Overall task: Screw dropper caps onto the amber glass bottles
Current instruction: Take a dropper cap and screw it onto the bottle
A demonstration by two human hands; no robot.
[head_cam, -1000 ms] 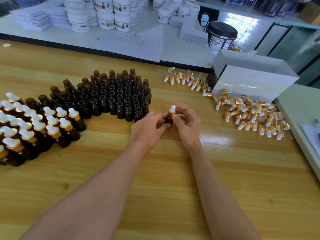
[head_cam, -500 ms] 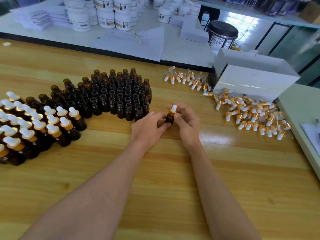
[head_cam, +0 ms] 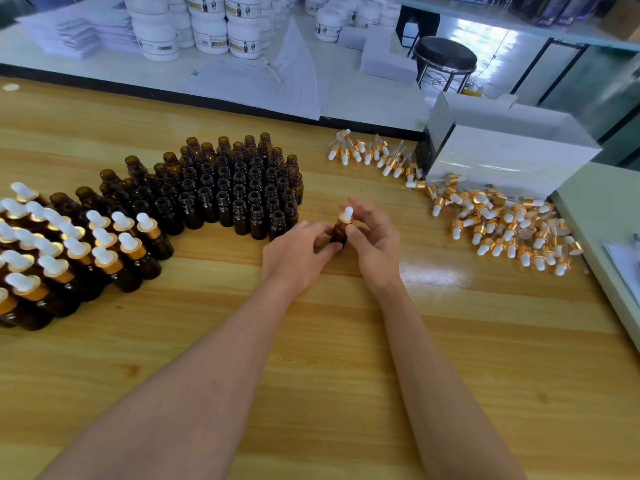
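An amber bottle (head_cam: 338, 233) stands on the wooden table (head_cam: 311, 341) at the centre. My left hand (head_cam: 296, 256) grips its body. My right hand (head_cam: 375, 237) pinches the gold-collared dropper cap (head_cam: 346, 216) with its white bulb, seated on the bottle's neck. Several uncapped amber bottles (head_cam: 235, 188) stand in rows behind and to the left. Further left, several capped bottles (head_cam: 69, 247) stand together. A heap of loose dropper caps (head_cam: 502, 223) lies to the right.
An open white box (head_cam: 502, 154) lies on its side behind the cap heap. More loose droppers (head_cam: 374, 154) lie to its left. White jars (head_cam: 207, 26) and stacked papers (head_cam: 263, 84) fill the far bench. A black stool (head_cam: 445, 57) stands behind it.
Both hands stay on the same bottle; my right fingers have shifted slightly round the cap. The bottle has not moved across the table.
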